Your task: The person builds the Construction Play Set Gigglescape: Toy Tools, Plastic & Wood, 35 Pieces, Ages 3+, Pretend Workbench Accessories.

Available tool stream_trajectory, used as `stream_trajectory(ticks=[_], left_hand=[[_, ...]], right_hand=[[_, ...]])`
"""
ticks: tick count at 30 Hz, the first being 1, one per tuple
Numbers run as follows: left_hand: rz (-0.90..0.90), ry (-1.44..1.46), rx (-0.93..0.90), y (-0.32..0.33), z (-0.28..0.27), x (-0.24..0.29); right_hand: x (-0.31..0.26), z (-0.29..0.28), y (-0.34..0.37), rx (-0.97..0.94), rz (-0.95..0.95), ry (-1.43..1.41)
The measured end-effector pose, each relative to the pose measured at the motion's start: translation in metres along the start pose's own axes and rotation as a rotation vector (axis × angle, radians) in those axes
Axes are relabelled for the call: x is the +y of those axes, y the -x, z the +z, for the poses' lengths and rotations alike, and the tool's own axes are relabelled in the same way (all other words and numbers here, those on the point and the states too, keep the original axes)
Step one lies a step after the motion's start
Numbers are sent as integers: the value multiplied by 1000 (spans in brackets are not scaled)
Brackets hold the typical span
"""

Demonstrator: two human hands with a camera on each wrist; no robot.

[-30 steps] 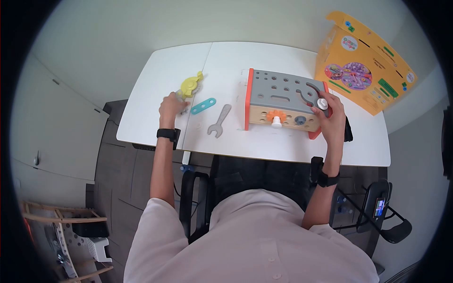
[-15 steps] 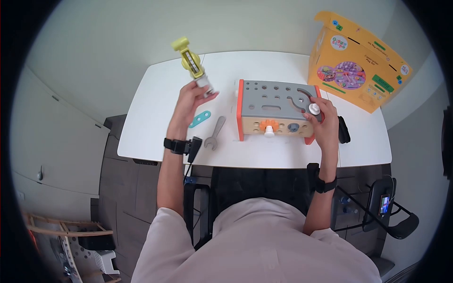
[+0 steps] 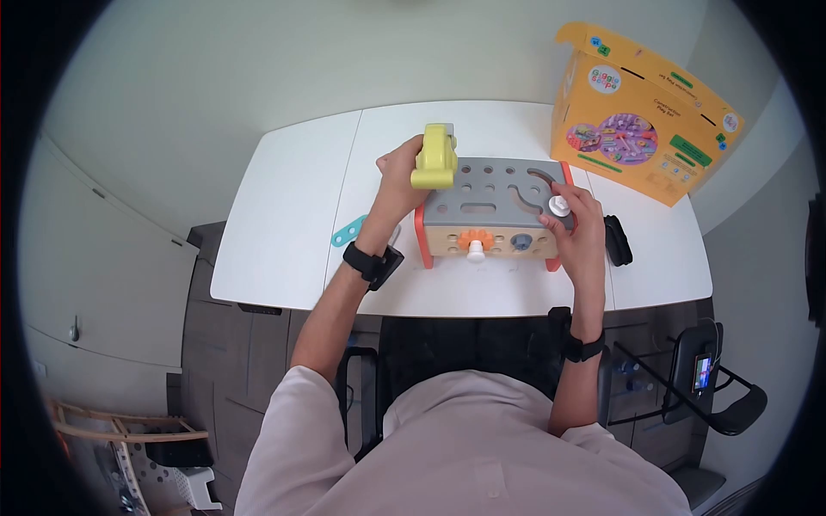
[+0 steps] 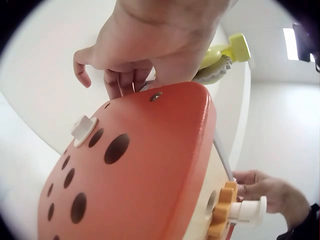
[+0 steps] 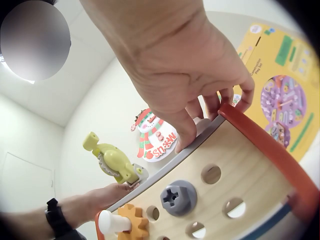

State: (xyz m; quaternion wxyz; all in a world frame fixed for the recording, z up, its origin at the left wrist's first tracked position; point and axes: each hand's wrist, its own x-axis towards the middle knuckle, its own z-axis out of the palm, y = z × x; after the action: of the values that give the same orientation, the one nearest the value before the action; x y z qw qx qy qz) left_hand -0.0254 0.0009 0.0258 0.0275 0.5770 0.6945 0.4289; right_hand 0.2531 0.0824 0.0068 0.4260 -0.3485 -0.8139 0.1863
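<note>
My left hand [image 3: 397, 179] grips the grey base of a lime-yellow toy circular saw [image 3: 437, 155]. It is over the left end of the toy workbench [image 3: 495, 191], which has a grey top and red end panels. In the right wrist view the saw [image 5: 112, 161] shows a grey toothed blade and stands just above the top's edge. At the bench's right end, my right hand [image 3: 583, 228] pinches a white bolt [image 3: 559, 205] beside the curved slot. An orange gear [image 3: 465, 239] with a white peg [image 3: 476, 253] and a grey bolt [image 3: 521, 242] sit in the front.
Left of the bench lies a teal strip with holes [image 3: 345, 233]; the left forearm mostly hides a grey wrench. A black case [image 3: 617, 241] lies to the right. A yellow box [image 3: 637, 112] stands at the back right of the white table [image 3: 284, 224].
My left hand has picked up the toy saw from the table's left side, turned it upright and brought it right, over the bench. The right hand stays at the white bolt.
</note>
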Motion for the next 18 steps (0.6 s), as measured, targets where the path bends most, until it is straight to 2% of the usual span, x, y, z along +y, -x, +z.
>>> stream_trajectory(ticks=[4, 6, 8, 10, 13, 18], left_hand=[[-33, 26, -1, -1, 12, -29], [37, 142, 52, -1, 20, -46], [55, 99, 82, -1, 17, -38], [62, 54, 113, 4, 19, -35], [-33, 194, 128, 2, 21, -36], [-49, 124, 158, 1, 13, -18]], right_hand=[[-2, 1, 0, 22, -9, 6], [0, 2, 1, 7, -9, 31], [1, 4, -1, -9, -16, 53], [5, 8, -1, 69, -76, -2], [8, 12, -6, 40, -41, 4], [6, 12, -11, 30, -11, -32]])
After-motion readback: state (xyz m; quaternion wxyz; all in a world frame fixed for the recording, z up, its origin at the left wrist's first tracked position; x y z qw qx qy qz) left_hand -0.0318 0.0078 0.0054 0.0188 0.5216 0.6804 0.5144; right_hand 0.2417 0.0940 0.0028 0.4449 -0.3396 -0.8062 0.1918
